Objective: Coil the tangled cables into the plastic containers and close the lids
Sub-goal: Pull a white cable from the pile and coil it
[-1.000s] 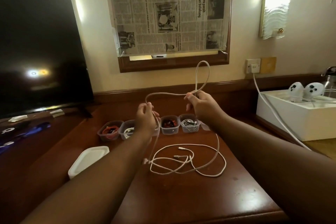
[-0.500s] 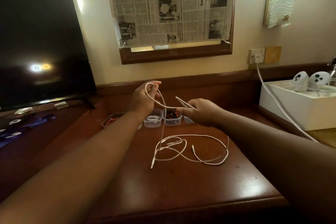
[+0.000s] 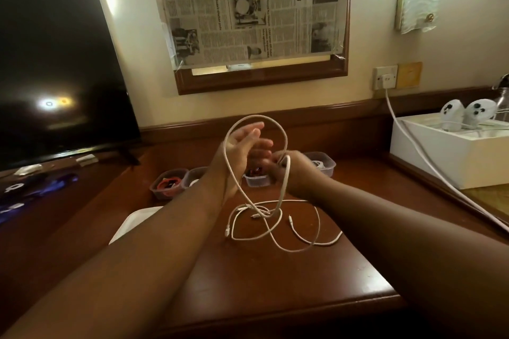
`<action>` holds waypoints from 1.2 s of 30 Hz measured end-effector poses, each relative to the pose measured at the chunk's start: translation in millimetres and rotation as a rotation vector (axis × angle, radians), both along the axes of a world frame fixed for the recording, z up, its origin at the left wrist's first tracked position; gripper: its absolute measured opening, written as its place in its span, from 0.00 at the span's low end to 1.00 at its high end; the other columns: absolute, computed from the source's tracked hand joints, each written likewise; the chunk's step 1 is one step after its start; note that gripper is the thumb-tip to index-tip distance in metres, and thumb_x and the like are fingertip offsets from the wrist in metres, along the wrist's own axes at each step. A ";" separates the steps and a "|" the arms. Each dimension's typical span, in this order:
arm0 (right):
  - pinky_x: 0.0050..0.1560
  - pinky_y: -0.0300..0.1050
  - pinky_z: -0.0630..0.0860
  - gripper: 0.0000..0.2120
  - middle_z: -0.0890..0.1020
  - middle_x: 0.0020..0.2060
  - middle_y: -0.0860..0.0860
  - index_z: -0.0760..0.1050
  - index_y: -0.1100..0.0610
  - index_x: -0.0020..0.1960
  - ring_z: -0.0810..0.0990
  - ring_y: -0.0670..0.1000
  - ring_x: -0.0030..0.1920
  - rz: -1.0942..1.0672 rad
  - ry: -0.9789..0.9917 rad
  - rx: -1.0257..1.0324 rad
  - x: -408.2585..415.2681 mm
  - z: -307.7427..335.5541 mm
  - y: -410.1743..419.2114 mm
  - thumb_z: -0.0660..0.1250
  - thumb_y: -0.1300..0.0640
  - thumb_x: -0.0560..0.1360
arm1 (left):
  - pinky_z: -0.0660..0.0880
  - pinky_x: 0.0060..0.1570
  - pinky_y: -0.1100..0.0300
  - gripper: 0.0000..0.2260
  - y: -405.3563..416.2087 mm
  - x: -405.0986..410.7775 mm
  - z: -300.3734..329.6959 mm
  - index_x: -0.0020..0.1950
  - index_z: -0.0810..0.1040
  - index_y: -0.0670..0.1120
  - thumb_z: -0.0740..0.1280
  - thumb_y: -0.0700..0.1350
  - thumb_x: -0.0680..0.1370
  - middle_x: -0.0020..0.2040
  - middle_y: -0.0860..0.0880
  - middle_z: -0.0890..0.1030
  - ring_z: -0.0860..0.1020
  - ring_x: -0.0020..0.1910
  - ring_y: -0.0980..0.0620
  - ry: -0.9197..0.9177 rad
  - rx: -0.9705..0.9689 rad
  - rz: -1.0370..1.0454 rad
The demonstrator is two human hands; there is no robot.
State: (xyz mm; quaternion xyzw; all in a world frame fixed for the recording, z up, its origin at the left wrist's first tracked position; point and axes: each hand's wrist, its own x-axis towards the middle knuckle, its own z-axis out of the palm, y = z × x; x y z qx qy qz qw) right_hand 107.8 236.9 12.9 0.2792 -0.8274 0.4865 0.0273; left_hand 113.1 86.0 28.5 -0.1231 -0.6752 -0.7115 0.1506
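A white cable [image 3: 283, 217] lies tangled on the wooden desk [image 3: 275, 278], with one loop lifted above it. My left hand [image 3: 242, 148] is raised with straight fingers, and the loop hangs around it. My right hand [image 3: 292, 170] grips the cable close beside the left hand. Behind my hands stands a row of small clear plastic containers: one with a red cable [image 3: 168, 183], one partly hidden by my left wrist [image 3: 194, 177], one with dark contents [image 3: 254, 177] and one with a white cable [image 3: 322, 164]. A white lid [image 3: 129, 224] lies at the left, partly under my left forearm.
A dark TV screen [image 3: 55, 63] stands at the left. A white box [image 3: 451, 151] with two white controllers [image 3: 465, 114] sits at the right, and a white power cord [image 3: 421, 162] runs from the wall socket [image 3: 385, 78] down past it.
The loop has grown and risen over my left hand, whose fingers have straightened. My right hand has moved in close to the left. The heap on the desk has shifted.
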 end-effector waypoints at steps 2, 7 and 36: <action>0.28 0.32 0.71 0.10 0.80 0.34 0.49 0.78 0.56 0.44 0.77 0.40 0.29 -0.088 -0.023 -0.135 -4.2 8.3 6.0 0.62 0.54 0.82 | 0.80 0.42 0.58 0.10 -5.1 4.3 -16.0 0.62 0.78 0.46 0.60 0.45 0.84 0.49 0.44 0.83 0.83 0.42 0.54 -0.115 -0.151 0.005; 0.37 0.48 0.79 0.14 0.82 0.34 0.53 0.80 0.57 0.44 0.79 0.51 0.34 -0.137 -0.171 -0.463 -14.2 20.7 19.7 0.63 0.50 0.81 | 0.77 0.47 0.62 0.08 -19.7 5.6 -57.6 0.58 0.79 0.48 0.67 0.48 0.80 0.51 0.50 0.82 0.81 0.50 0.55 -0.186 -0.737 0.050; 0.25 0.32 0.69 0.11 0.84 0.53 0.58 0.73 0.54 0.63 0.74 0.42 0.26 0.129 -0.353 -0.315 8.2 3.9 -8.7 0.55 0.56 0.84 | 0.79 0.37 0.62 0.15 -12.3 -17.7 22.2 0.52 0.81 0.38 0.54 0.32 0.80 0.41 0.42 0.79 0.78 0.36 0.52 -0.201 0.924 -0.014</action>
